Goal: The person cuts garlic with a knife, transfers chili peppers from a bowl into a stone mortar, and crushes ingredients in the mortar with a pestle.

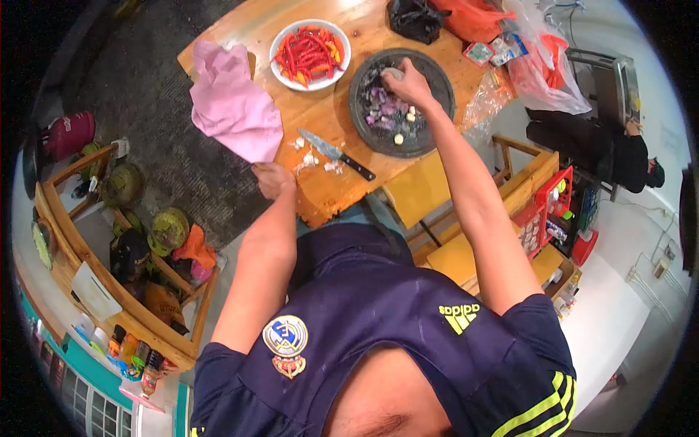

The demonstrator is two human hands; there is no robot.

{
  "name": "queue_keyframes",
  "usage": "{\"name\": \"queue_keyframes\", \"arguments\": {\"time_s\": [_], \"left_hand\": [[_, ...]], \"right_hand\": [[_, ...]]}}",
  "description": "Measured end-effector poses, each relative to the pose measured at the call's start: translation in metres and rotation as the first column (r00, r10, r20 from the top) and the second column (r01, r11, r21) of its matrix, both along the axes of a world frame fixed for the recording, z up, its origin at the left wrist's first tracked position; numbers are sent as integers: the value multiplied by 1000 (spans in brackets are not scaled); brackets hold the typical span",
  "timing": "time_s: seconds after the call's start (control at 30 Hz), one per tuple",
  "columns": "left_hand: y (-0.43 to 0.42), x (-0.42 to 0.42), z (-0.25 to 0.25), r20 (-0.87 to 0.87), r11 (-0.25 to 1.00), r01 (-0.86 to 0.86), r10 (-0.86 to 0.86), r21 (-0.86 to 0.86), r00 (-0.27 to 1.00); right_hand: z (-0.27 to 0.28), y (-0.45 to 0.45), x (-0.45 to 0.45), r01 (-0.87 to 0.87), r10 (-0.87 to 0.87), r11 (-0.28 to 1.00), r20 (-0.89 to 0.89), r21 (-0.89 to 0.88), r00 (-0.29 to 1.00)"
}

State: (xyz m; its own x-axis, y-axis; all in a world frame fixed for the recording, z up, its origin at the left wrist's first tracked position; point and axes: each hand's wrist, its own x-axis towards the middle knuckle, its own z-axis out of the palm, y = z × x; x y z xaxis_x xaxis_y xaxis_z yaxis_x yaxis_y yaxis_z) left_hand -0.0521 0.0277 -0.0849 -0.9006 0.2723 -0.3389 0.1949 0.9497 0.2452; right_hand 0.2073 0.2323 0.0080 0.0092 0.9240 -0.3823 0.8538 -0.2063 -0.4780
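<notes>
A dark round stone mortar plate (439, 80) lies on the wooden table, with chopped purple shallots (384, 105) and a few pale cloves (398, 138) on it. My right hand (411, 84) is closed round a grey stone (393, 75) at the plate's upper part. Near the table's front left edge, my left hand (274, 180) pinches the bottom corner of a pink cloth (234, 102). Between the hands lies a knife (324, 147) with a black handle, beside white garlic skins (309, 158). A white bowl (347, 62) of red and orange chillies (312, 54) stands behind the knife.
Black (416, 20), orange (477, 16) and clear plastic bags (539, 73) lie at the table's back right. A yellow stool (419, 189) stands by the front edge. Wooden shelving (120, 309) is at the left. Another person (632, 160) in dark clothes is at the far right.
</notes>
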Motion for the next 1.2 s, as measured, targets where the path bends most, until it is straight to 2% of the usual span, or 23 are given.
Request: {"name": "queue_keyframes", "arguments": {"time_s": [0.07, 0.1, 0.13, 0.2, 0.27, 0.3, 0.33, 0.4, 0.47, 0.53, 0.57, 0.67, 0.73, 0.77, 0.9, 0.93, 1.0, 1.1, 1.2], "left_hand": [[6, 1, 10, 15, 999, 10, -11, 37, 1000], [9, 1, 14, 24, 1000, 3, -4, 31, 1000], [9, 1, 16, 20, 1000, -8, 8, 23, 1000], [11, 3, 18, 19, 1000, -13, 13, 5, 1000], [6, 3, 17, 21, 1000, 22, -22, 2, 1000], [-4, 2, 7, 19, 1000, 29, -29, 0, 999], [3, -1, -1, 12, 1000, 19, -20, 14, 1000], [20, 0, 1, 14, 999, -16, 16, 28, 1000], [4, -2, 10, 21, 1000, -14, 15, -22, 1000], [10, 2, 18, 50, 999, -6, 8, -42, 999], [11, 3, 24, 60, 999, -26, 28, -22, 998], [13, 0, 25, 88, 1000, -4, 3, 20, 996], [3, 1, 13, 21, 1000, -9, 9, 11, 1000], [7, -1, 10, 5, 1000, -11, 11, 19, 1000], [12, 5, 15, 26, 1000, -3, 3, 17, 1000], [8, 1, 15, 19, 1000, 6, -6, 23, 1000], [9, 4, 19, 5, 999, 13, -13, 32, 1000], [13, 0, 14, -7, 999, -3, 3, 35, 1000], [2, 3, 14, 19, 1000, 9, -9, -15, 1000]], "right_hand": [[-12, -14, 0, 24, -23, 994, -7, 109, 1000], [-17, -34, -16, -21, 2, 976, 90, 218, 996], [-8, -47, -30, -46, 1, 972, 195, 230, 981], [-10, -36, -25, -10, -37, 975, 204, 222, 978], [2, 1, 2, 110, -113, 993, -83, -42, 990], [27, 9, 2, 257, -317, 903, -131, -344, 939], [21, -2, -6, 201, -207, 969, -27, -140, 978], [-3, -39, -32, -4, -50, 974, 237, 225, 970], [-3, -41, -27, 77, -107, 974, 134, 212, 985], [-17, -15, -2, 7, -22, 984, 80, 181, 997], [-4, 2, 10, 161, -185, 973, -142, -163, 972], [-2, -46, -24, -52, 51, 997, 16, 54, 999], [2, -81, -53, -60, 33, 992, 230, 109, 973], [10, -78, -56, -82, 40, 982, 232, 170, 972], [1, -27, -23, -81, 55, 987, 186, 136, 981], [-17, -6, -5, -39, 35, 998, 71, 50, 997], [-12, 2, -1, -49, 50, 998, 46, -33, 998], [2, -56, -42, -158, 114, 977, 279, 140, 954], [1, -25, -21, -20, -8, 987, 169, 160, 986]]}}
